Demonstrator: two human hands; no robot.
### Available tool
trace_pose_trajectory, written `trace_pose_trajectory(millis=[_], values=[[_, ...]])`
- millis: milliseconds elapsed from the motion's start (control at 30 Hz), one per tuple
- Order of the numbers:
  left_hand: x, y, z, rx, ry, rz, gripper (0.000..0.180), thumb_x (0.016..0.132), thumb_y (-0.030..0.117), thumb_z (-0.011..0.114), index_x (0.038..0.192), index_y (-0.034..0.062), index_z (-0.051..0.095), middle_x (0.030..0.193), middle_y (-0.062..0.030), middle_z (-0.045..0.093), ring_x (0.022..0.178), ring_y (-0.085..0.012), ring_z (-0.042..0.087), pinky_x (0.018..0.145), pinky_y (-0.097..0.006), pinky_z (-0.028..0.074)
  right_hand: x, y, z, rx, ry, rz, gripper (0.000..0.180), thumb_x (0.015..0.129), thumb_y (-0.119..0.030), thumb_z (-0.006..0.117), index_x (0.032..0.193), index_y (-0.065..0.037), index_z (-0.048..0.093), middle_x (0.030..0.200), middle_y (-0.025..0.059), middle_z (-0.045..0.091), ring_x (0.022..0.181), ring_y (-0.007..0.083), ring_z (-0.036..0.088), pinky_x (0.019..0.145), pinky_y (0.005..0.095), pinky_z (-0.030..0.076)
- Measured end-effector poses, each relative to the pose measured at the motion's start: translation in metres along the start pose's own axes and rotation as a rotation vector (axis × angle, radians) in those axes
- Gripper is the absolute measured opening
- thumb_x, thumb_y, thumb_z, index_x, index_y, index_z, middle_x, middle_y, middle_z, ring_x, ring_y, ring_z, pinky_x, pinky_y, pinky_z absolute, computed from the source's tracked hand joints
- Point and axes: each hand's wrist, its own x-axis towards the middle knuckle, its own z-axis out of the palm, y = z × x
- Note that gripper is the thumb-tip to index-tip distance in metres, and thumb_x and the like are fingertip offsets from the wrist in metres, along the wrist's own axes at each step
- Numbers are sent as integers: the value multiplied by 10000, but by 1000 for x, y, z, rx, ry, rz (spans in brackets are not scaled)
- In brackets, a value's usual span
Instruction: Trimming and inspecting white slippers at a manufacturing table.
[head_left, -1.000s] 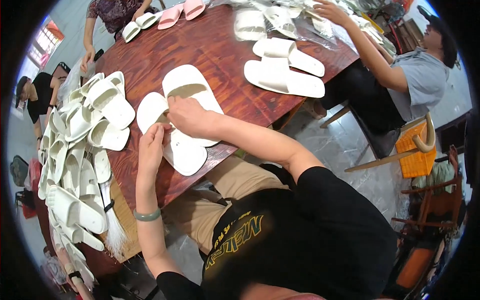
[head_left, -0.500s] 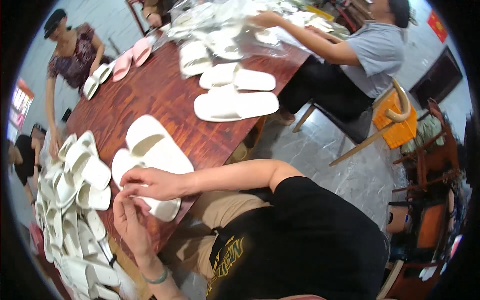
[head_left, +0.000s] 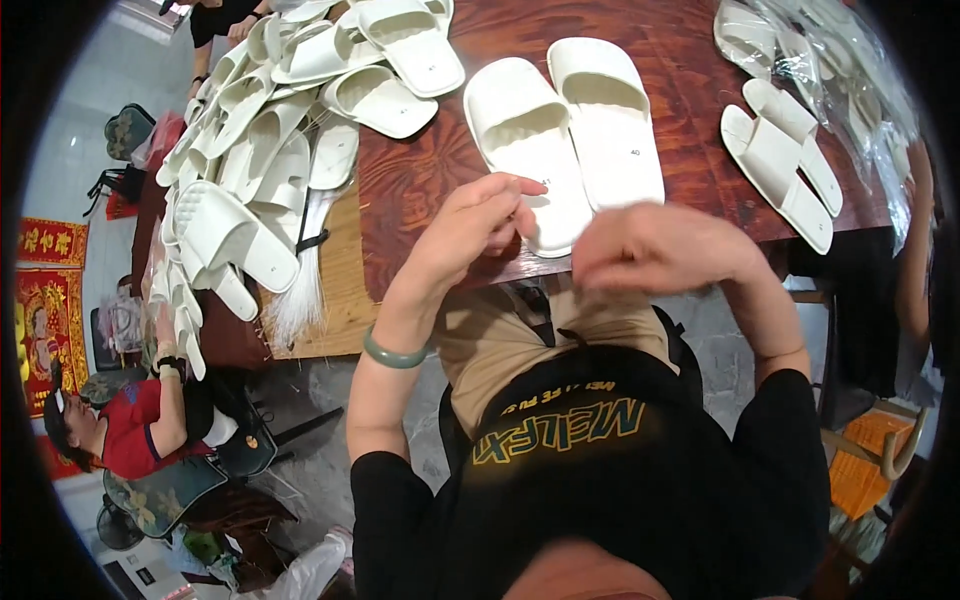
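A pair of white slide slippers (head_left: 570, 130) lies side by side on the dark red wooden table (head_left: 420, 180), soles down, heels toward me. My left hand (head_left: 470, 225), with a green bangle on the wrist, is curled at the heel of the left slipper (head_left: 525, 140), thumb and fingertips pinching its edge. My right hand (head_left: 650, 250) is blurred, with its fingers curled. It hovers at the table's near edge just below the heel of the right slipper (head_left: 610, 120), and I see nothing in it.
A big pile of white slippers (head_left: 260, 150) covers the table's left side, with a bundle of white strands (head_left: 300, 290) hanging over the edge. Another pair (head_left: 785, 165) and plastic-wrapped slippers (head_left: 840, 60) lie at the right. A person in red (head_left: 130, 430) sits lower left.
The view has swung down toward my lap. Both hands have drawn back to the table's near edge, and my right hand has come off the slipper.
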Motion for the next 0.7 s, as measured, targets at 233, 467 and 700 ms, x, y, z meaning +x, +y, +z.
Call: trace_pose_trajectory(millis=[233, 467, 700], values=[[53, -15, 14, 147, 104, 120, 190, 922, 151, 502, 989, -21, 548, 799, -85, 646, 461, -26, 366, 414, -176, 282, 90, 110, -78, -565, 748, -75, 213, 841, -187, 505, 869, -1, 607, 880, 174, 623, 839, 335, 585, 704, 421, 449], [40, -18, -20, 448, 494, 174, 166, 836, 113, 596, 895, -8, 693, 657, -26, 642, 571, -60, 568, 516, -204, 437, 110, 93, -79, -547, 346, 216, 164, 744, -99, 480, 631, 18, 494, 572, 163, 485, 551, 320, 459, 552, 409, 396], [38, -22, 3, 921, 791, 245, 168, 773, 161, 598, 777, 23, 694, 611, -82, 642, 558, -134, 607, 564, -289, 459, 116, 97, -102, -242, -19, 378, 54, 680, -15, 549, 636, 1, 575, 513, -23, 438, 509, 80, 381, 490, 284, 330]])
